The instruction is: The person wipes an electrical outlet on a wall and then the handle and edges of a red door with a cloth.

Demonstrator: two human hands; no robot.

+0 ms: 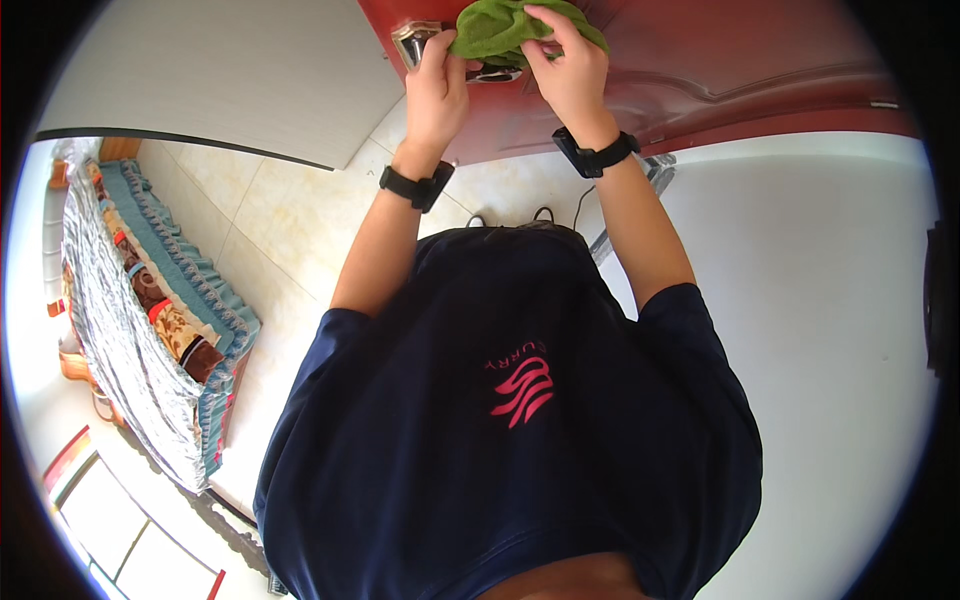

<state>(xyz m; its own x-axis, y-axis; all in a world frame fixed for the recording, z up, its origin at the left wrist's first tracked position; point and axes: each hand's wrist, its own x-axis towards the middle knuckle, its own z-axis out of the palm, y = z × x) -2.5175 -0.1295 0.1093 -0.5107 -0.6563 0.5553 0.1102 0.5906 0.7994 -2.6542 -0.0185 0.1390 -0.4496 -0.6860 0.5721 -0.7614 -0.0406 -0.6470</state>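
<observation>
A green cloth (490, 32) is bunched against a red door (690, 50) at the top of the head view. My left hand (438, 88) is closed at the cloth's left edge, right beside a shiny metal door handle (415, 42). Part of the handle shows below the cloth, and the rest is hidden behind it and my fingers. My right hand (574, 78) grips the cloth's right side, with thumb and fingers pressed into its folds. Both wrists carry black straps with a dark block on them.
A grey-white panel (250, 70) stands at the left, close to my left forearm. To the right is a white wall (800, 300). Pale floor tiles (280, 230) lie below. A sofa or bed with patterned covers (150, 300) is at the far left.
</observation>
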